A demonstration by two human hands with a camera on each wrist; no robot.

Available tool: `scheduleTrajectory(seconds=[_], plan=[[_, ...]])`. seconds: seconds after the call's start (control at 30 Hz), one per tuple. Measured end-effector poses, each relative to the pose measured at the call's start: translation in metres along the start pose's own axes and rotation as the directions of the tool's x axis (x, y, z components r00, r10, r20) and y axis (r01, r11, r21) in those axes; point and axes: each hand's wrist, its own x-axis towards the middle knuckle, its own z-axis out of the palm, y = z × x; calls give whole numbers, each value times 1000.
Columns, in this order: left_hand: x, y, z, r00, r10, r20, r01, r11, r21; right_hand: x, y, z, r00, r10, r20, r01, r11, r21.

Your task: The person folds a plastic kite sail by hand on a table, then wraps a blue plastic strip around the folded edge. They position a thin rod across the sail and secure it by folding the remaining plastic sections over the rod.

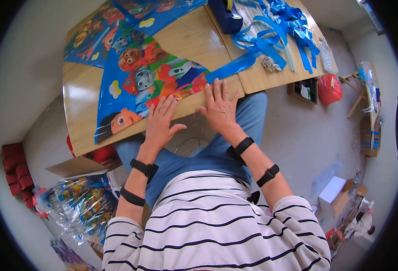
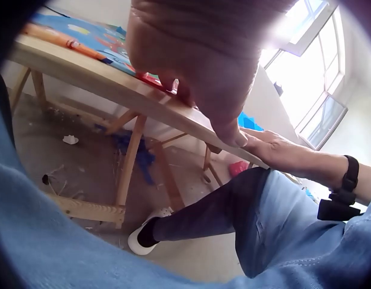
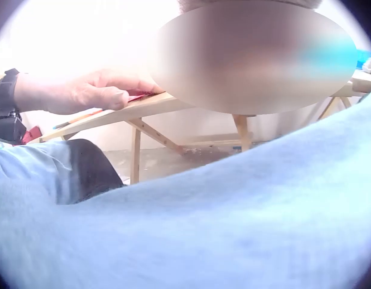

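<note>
- A person in a striped top point(image 1: 208, 217) rests both hands at the near side of a wooden table point(image 1: 80, 122), where a glossy cartoon-printed sheet point(image 1: 145, 79) lies spread, its near corner close to the edge.
- The left hand point(image 1: 163, 124), fingers straight and thumb held wide, touches the sheet's near border. It could drag the slick print askew if it slides while pressing.
- The right hand point(image 1: 220, 108), fingers spread and gripping nothing, rests beside the sheet's narrow end—close to a blue ribbon point(image 1: 235, 65). A sideways sweep there might shift both.
- The ribbon runs toward a loose tangle point(image 1: 298, 27) on the table's far right; a snag in those loops could tug the strip off line or twist it.
- A tape dispenser point(image 1: 224, 16) stands near the ribbon, which might catch on it if pulled across.
- The print's overhang risk sits at its near corner—an outward pull or a brushing sleeve could fold it over the edge.
</note>
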Motion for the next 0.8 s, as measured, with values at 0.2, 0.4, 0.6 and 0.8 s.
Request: scheduleTrajectory(seconds=[0.2, 0.4, 0.6, 0.8], plan=[[0, -1, 1, 1000, 5, -19, -6, 1000, -13, 23, 60, -15, 965, 223, -135, -230, 972, -39], [1, 5, -2, 1000, -1, -25, 0, 1000, -20, 86, 140, -36, 731, 658, -181, -590, 742, 318], [0, 5, -5, 1000, -6, -10, 6, 1000, -26, 149, 173, -26, 675, 738, 14, -612, 549, 570], [1, 4, -6, 1000, -18, 22, 18, 999, -35, 151, 194, -9, 695, 713, -97, -557, 618, 555]])
